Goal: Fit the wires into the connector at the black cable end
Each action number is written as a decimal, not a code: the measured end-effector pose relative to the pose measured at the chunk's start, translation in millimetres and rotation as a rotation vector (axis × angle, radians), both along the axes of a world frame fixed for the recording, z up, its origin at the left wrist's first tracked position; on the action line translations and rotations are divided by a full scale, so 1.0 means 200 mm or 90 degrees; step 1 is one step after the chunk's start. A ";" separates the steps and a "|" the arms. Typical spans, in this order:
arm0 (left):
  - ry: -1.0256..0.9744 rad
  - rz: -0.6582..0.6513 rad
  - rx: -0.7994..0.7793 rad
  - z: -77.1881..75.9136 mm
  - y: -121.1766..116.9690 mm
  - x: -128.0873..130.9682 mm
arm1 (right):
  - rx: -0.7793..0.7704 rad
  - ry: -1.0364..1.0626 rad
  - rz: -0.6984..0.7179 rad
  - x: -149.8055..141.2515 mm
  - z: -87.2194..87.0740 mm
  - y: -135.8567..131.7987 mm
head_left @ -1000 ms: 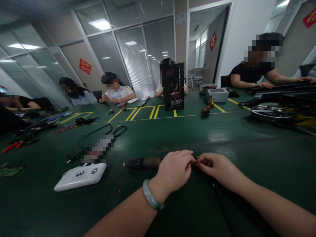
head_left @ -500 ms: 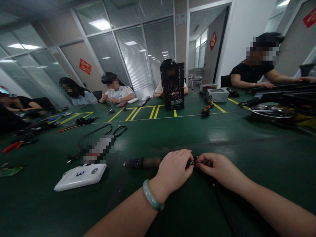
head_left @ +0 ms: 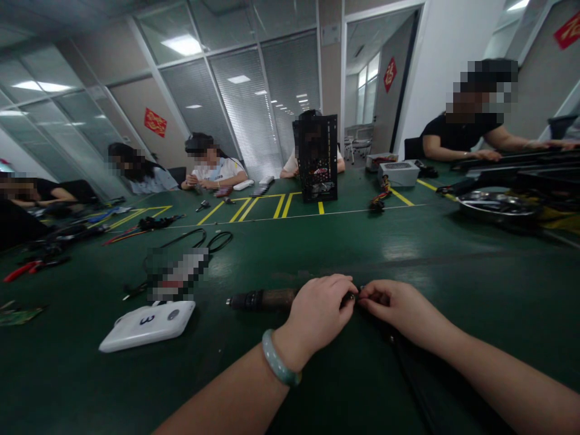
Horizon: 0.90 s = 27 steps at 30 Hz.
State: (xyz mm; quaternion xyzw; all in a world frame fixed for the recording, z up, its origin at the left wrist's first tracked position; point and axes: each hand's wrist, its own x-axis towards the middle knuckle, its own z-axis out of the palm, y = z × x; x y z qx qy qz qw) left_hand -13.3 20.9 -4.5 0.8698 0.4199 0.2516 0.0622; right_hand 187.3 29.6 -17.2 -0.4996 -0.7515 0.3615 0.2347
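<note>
An electric screwdriver (head_left: 269, 299) with a dark brown and black body lies on the green table, its bit end pointing left. My left hand (head_left: 319, 314), wearing a pale green bangle (head_left: 277, 359) at the wrist, is wrapped over the tool's rear part and hides it. Between thumb and fingers a small dark end with a shiny spot shows. Right beside it, my right hand (head_left: 393, 305) pinches with thumb and forefinger at a black cord (head_left: 410, 374) that runs down toward the near edge. The pinched end itself is mostly hidden.
A white device (head_left: 149, 326) marked 3 lies to the left, beside a coiled black cable (head_left: 220, 240). Farther off stand a black computer case (head_left: 319, 160), a power supply (head_left: 399, 175) and a metal bowl (head_left: 496, 208). Several co-workers sit around the table.
My left fingers have shifted slightly, and more of the small dark end shows between them. The right hand stays almost still, pinching. The screwdriver has not visibly moved.
</note>
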 end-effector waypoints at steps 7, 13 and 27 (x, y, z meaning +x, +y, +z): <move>-0.006 0.009 -0.004 -0.02 0.01 0.00 | 0.001 -0.008 -0.004 0.00 0.01 0.00; -0.009 -0.004 -0.003 -0.01 0.00 0.00 | 0.010 -0.011 -0.004 0.00 0.02 -0.01; 0.011 0.004 -0.001 -0.01 0.00 0.01 | 0.017 -0.008 0.003 0.00 0.01 0.00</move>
